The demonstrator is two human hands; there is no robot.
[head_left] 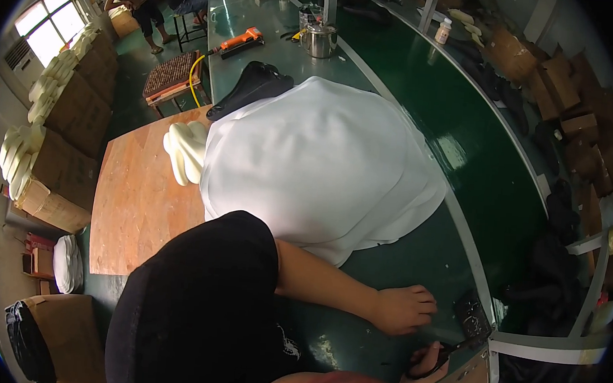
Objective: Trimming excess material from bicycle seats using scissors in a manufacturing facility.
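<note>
Smooth white sheets (316, 156) are layered; left hand (401, 309) loosely spread, dark tool (461, 345) gripped by right hand (426, 358); inside of round steel pot (320, 43) hidden

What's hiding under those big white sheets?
The green tabletop shows along the near edge of the white sheets. Anything beneath their middle is covered, so I can't tell.

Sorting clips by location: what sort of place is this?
Probably a workshop or small factory: white sheets lie on a green table, an orange tool beyond them, and cardboard boxes topped with pale pieces line one side.
</note>
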